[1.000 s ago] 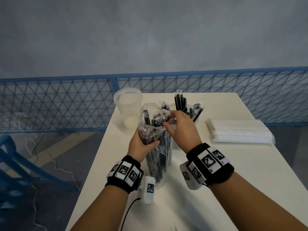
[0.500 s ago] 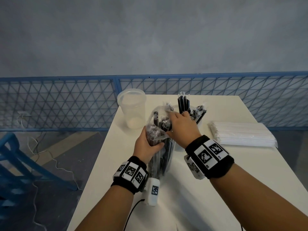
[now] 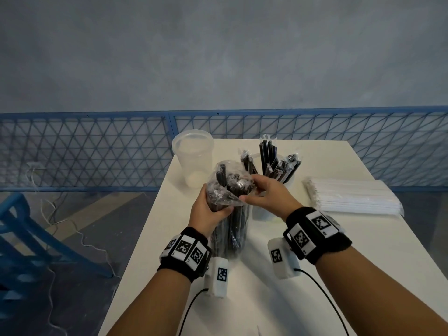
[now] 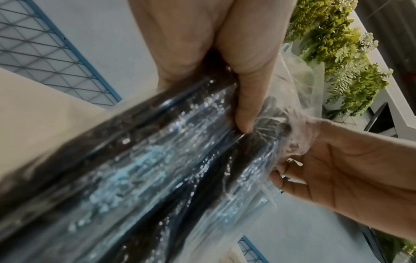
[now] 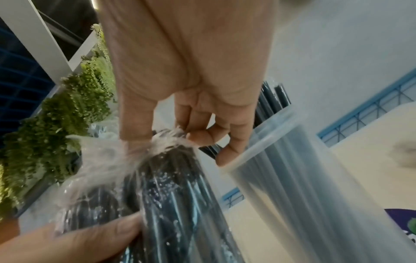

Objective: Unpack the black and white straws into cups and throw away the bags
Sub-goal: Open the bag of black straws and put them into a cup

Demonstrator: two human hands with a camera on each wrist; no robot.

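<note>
A clear bag of black straws (image 3: 230, 229) stands upright on the white table (image 3: 315, 258). My left hand (image 3: 208, 210) grips the bag (image 4: 157, 169) round its upper part, thumb across the front. My right hand (image 3: 264, 194) pinches the loose plastic at the bag's open top (image 5: 166, 142) between thumb and fingers. Behind it a clear cup (image 3: 278, 170) holds several black straws. An empty clear cup (image 3: 194, 161) stands at the back left. A bag of white straws (image 3: 351, 196) lies flat on the right.
A blue mesh fence (image 3: 97, 151) runs behind the table. A blue frame (image 3: 29, 241) and loose cables lie on the floor to the left. Green plants (image 4: 337, 53) hang overhead in the wrist views. Cables trail from both wristbands over the table's near edge.
My right hand has slid from the far side of the bag's top toward me and now pinches the plastic at the mouth. The left hand keeps its grip on the bag.
</note>
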